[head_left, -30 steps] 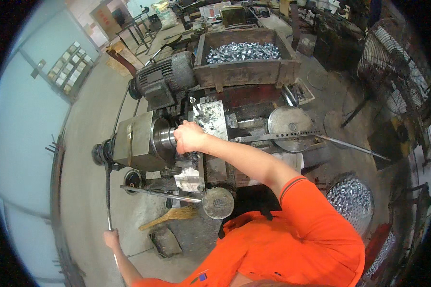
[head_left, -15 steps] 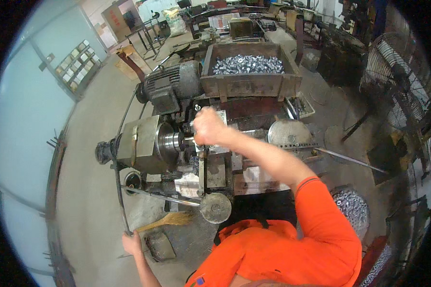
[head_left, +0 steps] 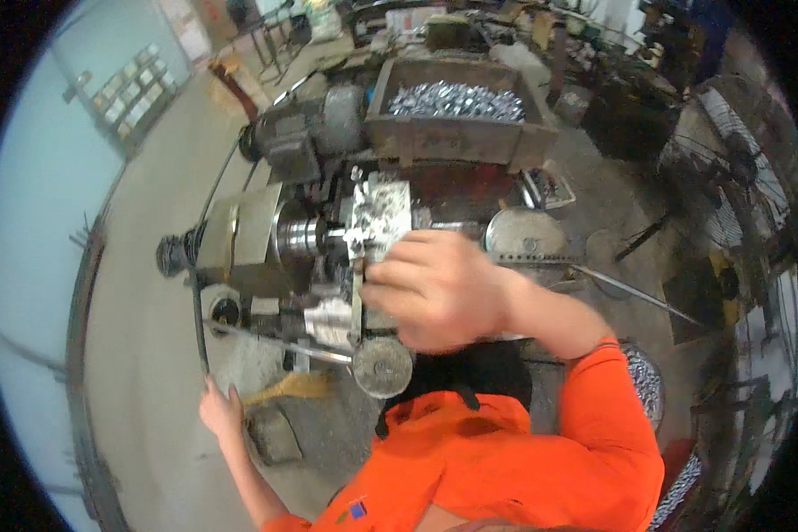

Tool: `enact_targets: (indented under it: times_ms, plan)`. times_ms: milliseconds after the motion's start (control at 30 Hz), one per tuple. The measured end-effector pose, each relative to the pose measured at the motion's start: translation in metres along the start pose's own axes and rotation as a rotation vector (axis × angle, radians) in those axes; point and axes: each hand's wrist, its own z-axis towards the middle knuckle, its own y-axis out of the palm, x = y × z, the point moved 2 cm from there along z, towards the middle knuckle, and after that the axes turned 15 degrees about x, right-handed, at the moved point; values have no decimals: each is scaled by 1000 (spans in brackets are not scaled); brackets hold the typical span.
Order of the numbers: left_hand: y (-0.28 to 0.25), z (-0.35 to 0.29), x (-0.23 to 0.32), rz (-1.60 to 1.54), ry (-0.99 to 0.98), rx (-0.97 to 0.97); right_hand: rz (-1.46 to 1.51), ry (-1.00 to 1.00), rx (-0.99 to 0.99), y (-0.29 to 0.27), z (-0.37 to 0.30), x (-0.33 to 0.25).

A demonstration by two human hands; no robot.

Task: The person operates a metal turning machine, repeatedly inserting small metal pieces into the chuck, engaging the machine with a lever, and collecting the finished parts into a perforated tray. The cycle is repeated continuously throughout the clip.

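Down at the left, my left hand (head_left: 220,410) is closed round the lower end of a long dark lever (head_left: 199,328), which runs up to a lathe headstock (head_left: 246,235). In front of the cross slide is my right hand (head_left: 439,288), smeared by motion, its fingers curled. Whatever those fingers hold, if anything, is hidden. Beyond them lies the tool block (head_left: 383,213), a pale metal plate strewn with chips. The shiny chuck (head_left: 301,238) on the headstock points at it, with a thin bright piece between. A round handwheel disc (head_left: 382,367) sits below.
Behind the lathe stands a wooden box (head_left: 461,142) full of small metal parts, beside an electric motor (head_left: 319,129). Right of the slide is a round metal disc (head_left: 528,232). A basket of parts (head_left: 645,381) and a large fan (head_left: 727,160) are at the right; a broom (head_left: 301,384) lies lower left.
My right hand has drawn back from the tool block toward me, uncovering the block. My left hand has shifted up and left with the lever's end. The whole view has moved slightly.
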Motion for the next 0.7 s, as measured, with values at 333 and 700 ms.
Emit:
enact_targets:
  times_ms: [333,700]
  plan:
    - [9,28,143,-630,427,-25,-187,-79,498,-43,27,-101]
    - [68,38,209,-834,346,-456,-363,777,-41,-125,-189,-57]
